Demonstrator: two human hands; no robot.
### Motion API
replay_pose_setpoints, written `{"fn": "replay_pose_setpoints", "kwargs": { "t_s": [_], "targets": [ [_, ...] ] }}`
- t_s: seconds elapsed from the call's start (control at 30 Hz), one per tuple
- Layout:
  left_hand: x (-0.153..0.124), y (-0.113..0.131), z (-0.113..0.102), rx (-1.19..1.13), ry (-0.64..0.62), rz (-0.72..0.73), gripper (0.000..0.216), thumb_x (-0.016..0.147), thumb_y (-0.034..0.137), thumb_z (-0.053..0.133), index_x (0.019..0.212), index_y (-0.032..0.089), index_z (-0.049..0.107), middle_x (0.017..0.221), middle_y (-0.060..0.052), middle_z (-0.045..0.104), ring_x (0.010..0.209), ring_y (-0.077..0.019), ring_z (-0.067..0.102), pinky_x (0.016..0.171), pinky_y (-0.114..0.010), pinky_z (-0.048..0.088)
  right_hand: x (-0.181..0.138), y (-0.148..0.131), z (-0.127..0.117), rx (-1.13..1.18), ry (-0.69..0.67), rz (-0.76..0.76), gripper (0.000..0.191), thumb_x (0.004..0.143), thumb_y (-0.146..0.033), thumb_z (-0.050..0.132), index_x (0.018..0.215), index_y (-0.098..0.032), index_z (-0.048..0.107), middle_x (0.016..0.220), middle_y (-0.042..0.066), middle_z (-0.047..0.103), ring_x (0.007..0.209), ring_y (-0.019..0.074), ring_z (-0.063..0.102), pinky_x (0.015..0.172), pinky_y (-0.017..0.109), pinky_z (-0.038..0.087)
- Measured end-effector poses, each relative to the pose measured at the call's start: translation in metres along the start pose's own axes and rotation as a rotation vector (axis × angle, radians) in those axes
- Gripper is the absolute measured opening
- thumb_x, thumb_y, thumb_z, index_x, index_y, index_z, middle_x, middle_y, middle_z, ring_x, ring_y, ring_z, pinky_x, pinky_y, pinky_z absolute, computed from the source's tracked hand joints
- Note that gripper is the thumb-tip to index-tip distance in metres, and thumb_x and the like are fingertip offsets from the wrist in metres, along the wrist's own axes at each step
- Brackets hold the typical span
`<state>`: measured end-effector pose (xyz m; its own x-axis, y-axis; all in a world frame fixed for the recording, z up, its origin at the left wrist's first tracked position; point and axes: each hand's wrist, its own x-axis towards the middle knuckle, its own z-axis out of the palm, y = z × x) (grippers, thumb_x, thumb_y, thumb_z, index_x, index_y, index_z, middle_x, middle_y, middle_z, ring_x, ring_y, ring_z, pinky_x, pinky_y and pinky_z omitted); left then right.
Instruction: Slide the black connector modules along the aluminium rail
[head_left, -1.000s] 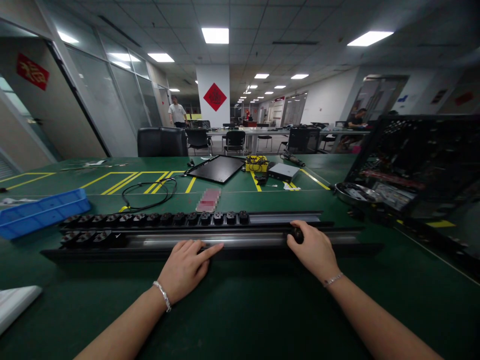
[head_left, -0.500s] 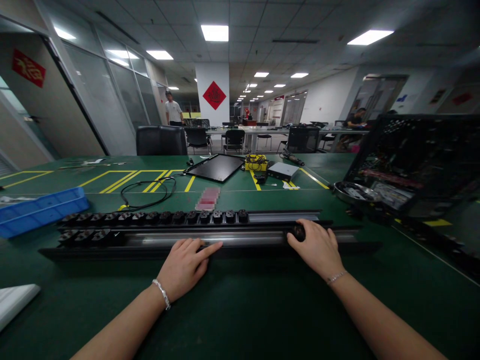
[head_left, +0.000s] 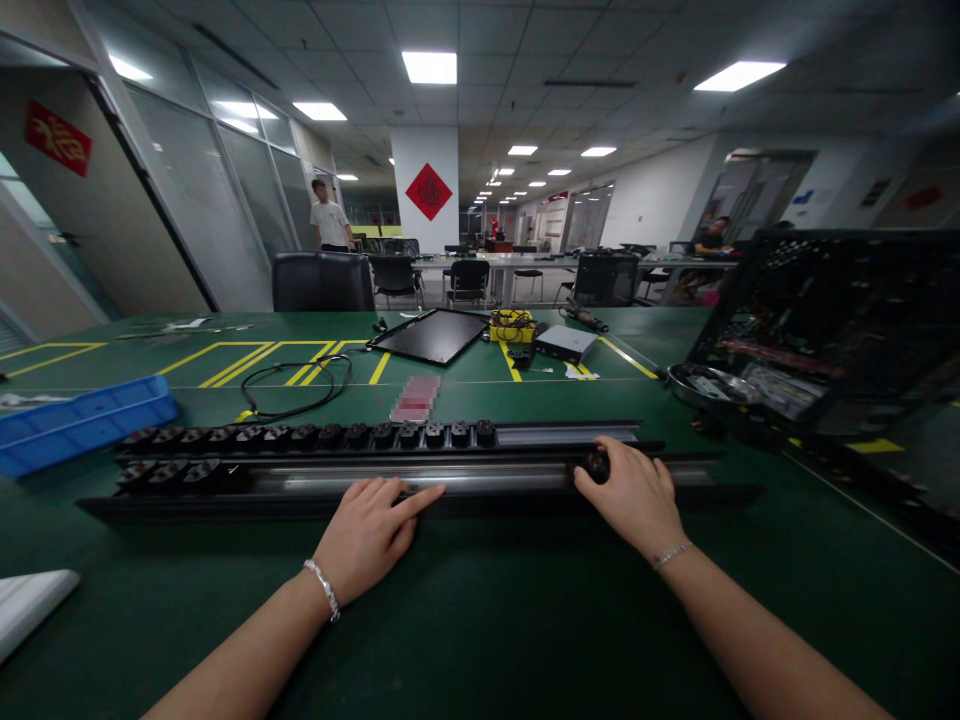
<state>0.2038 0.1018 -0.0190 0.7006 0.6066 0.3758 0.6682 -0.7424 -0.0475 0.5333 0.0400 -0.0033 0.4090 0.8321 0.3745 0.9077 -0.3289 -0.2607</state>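
Note:
Two long black channels with bright metal insides lie one behind the other across the table in the head view. My right hand point(head_left: 637, 500) is closed with thumb and fingers around a small black socket module point(head_left: 598, 465) in the right part of the near channel point(head_left: 487, 482). My left hand point(head_left: 367, 535) rests on that channel's front edge near the middle, index finger stretched out, holding nothing. Several like modules point(head_left: 169, 477) sit at the near channel's left end. The far channel point(head_left: 562, 434) carries a longer row of them, ending left of my right hand.
A blue bin point(head_left: 86, 425) stands at left, a white object point(head_left: 34, 605) near the front. Behind the channels lie a cable point(head_left: 300, 408), a black panel point(head_left: 435, 335) and a grey box point(head_left: 566, 343). At right are a metal bowl point(head_left: 712, 385) and an open chassis point(head_left: 832, 320).
My hands, the module and the channels look the same as before. Far off in the background, a standing person has shifted slightly to the left.

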Motion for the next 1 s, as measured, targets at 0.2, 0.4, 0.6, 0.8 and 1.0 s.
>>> {"fn": "replay_pose_setpoints", "kwargs": {
  "t_s": [0.2,0.4,0.6,0.8,1.0],
  "targets": [
    [-0.0004,0.0005,0.0007,-0.003,0.004,-0.006,0.052,0.086,0.018,0.046,0.134,0.038,0.04,0.094,-0.001,0.058,0.085,-0.0172,0.053,0.078,-0.034,0.038,0.0004,0.0013,0.0019,0.008,0.013,0.0,0.045,0.076,-0.046,0.046,0.113,-0.02,0.051,0.112,0.01,0.061,0.111,0.0276,0.051,0.101,0.05,0.024],
    [-0.0006,-0.0001,0.0,-0.004,-0.014,-0.014,0.052,0.087,0.019,0.044,0.134,0.039,0.039,0.094,-0.001,0.058,0.085,-0.0179,0.053,0.077,-0.035,0.038,0.0003,0.0007,0.0012,0.014,0.019,0.003,0.044,0.076,-0.045,0.047,0.112,-0.02,0.052,0.112,0.009,0.061,0.111,0.0269,0.051,0.101,0.049,0.025],
    [-0.0002,0.0001,-0.0001,0.002,0.005,-0.003,0.052,0.086,0.019,0.046,0.134,0.038,0.04,0.093,-0.001,0.058,0.084,-0.0169,0.054,0.077,-0.034,0.038,0.0009,0.0018,0.0016,0.031,0.027,-0.003,0.041,0.075,-0.043,0.047,0.11,-0.021,0.051,0.11,0.009,0.061,0.109,0.0266,0.052,0.1,0.048,0.025],
    [0.0001,0.0004,-0.0011,-0.005,-0.004,0.003,0.051,0.087,0.019,0.044,0.134,0.037,0.04,0.093,-0.002,0.058,0.084,-0.017,0.053,0.077,-0.034,0.039,0.0013,0.0024,0.0015,0.045,0.023,-0.007,0.04,0.074,-0.041,0.047,0.109,-0.022,0.051,0.11,0.008,0.062,0.11,0.0264,0.051,0.1,0.047,0.025],
    [0.0006,0.0007,-0.0012,-0.012,-0.027,-0.01,0.052,0.088,0.019,0.043,0.135,0.039,0.038,0.094,-0.001,0.058,0.085,-0.0178,0.053,0.078,-0.035,0.039,0.0015,0.0023,0.0008,0.044,0.027,-0.016,0.039,0.074,-0.04,0.047,0.109,-0.021,0.051,0.108,0.008,0.062,0.108,0.0266,0.053,0.097,0.045,0.029]
  ]
}}
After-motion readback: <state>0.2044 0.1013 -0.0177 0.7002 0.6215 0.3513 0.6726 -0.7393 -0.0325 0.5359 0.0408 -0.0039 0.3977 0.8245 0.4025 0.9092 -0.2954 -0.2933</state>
